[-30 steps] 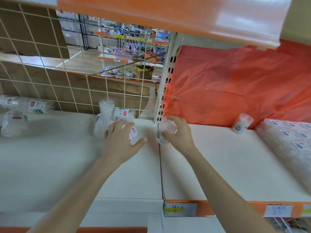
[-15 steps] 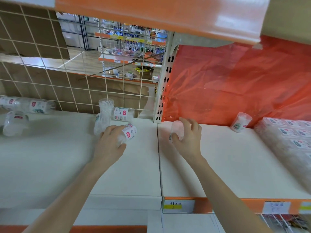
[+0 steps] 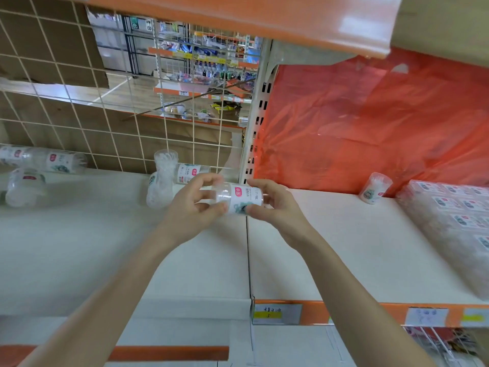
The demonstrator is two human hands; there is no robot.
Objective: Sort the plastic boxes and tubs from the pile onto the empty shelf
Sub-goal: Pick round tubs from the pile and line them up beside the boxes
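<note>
A clear plastic tub [image 3: 239,198] with a red and white label lies sideways between my hands, above the seam of two white shelf boards. My left hand [image 3: 193,207] grips its left end with curled fingers. My right hand [image 3: 275,205] holds its right end between thumb and fingers. Two more clear tubs [image 3: 164,181] lean at the wire grid just left of my left hand. One upright tub [image 3: 375,188] stands on the right shelf [image 3: 357,247] against the red plastic sheet.
Several clear tubs [image 3: 39,168] lie on the left shelf [image 3: 66,247] at the far left. A wrapped pack of labelled boxes [image 3: 455,223] fills the right shelf's far right. A white upright post [image 3: 254,133] divides the bays. An orange shelf edge [image 3: 238,17] hangs overhead.
Both hands have come together: the left lifted a labelled tub off the left shelf and the right hand left the small tub by the post and took the labelled tub's other end.
</note>
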